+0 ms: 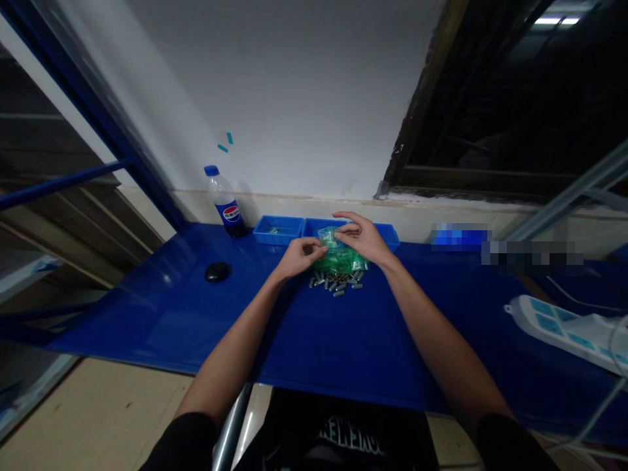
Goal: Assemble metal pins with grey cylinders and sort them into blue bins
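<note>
My left hand (298, 256) is closed in a pinch at the left edge of a small clear plastic bag (330, 237). My right hand (362, 238) pinches the same bag from the upper right, thumb against a bent finger, its index finger raised. Beneath both hands lies a pile of green-tinted plastic bags (343, 260), whose contents I cannot make out. In front of that pile, loose silvery metal cylinders (338, 293) and small brass-coloured pieces (338, 278) are scattered on the blue tabletop (333, 347).
Against the wall stand a blue bin (279, 229) with small items and another blue bin (390, 237) partly behind my right hand. A cola bottle (226, 203) is upright at left, with a black mouse-like object (217, 271) nearer. A white power strip (564, 327) lies right.
</note>
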Action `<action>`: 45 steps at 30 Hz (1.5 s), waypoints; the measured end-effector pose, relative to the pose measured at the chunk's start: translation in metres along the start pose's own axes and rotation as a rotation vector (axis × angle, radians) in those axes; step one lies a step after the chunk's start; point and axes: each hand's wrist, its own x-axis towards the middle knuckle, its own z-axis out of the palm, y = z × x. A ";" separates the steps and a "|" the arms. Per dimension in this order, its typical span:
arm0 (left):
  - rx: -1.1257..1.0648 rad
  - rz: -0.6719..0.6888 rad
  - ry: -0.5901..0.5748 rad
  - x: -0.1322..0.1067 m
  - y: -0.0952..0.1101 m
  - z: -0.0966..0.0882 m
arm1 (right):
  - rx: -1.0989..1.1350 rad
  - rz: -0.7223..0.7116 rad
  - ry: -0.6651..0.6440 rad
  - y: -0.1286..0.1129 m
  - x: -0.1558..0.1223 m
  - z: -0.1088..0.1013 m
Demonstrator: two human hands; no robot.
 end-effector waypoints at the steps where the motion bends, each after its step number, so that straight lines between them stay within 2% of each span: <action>1: -0.032 -0.016 -0.004 0.000 0.001 -0.001 | -0.013 0.017 0.007 0.002 0.000 -0.001; 4: -0.112 -0.058 0.050 0.002 -0.002 -0.004 | -0.080 0.051 0.025 0.009 0.001 -0.003; 8: -0.222 -0.143 0.222 0.008 -0.013 -0.010 | -0.203 0.062 0.025 0.015 0.001 -0.008; 14: -0.445 -0.265 0.551 0.015 -0.027 -0.021 | -0.365 0.048 -0.150 0.013 0.001 -0.018; 17: -0.542 -0.304 0.646 0.013 -0.026 -0.026 | -0.431 0.035 -0.207 0.011 -0.001 -0.024; 21: -0.584 -0.327 0.630 0.011 -0.021 -0.026 | -0.485 0.007 -0.313 0.009 -0.003 -0.030; 27: -0.483 -0.311 0.542 0.013 -0.021 -0.019 | -0.591 -0.005 -0.416 0.010 -0.004 -0.028; 36: -0.408 -0.268 0.490 0.015 -0.031 -0.017 | -0.603 0.002 -0.409 0.017 -0.003 -0.026; 45: -0.354 -0.233 0.461 0.014 -0.024 -0.013 | -0.584 -0.010 -0.348 0.020 -0.002 -0.026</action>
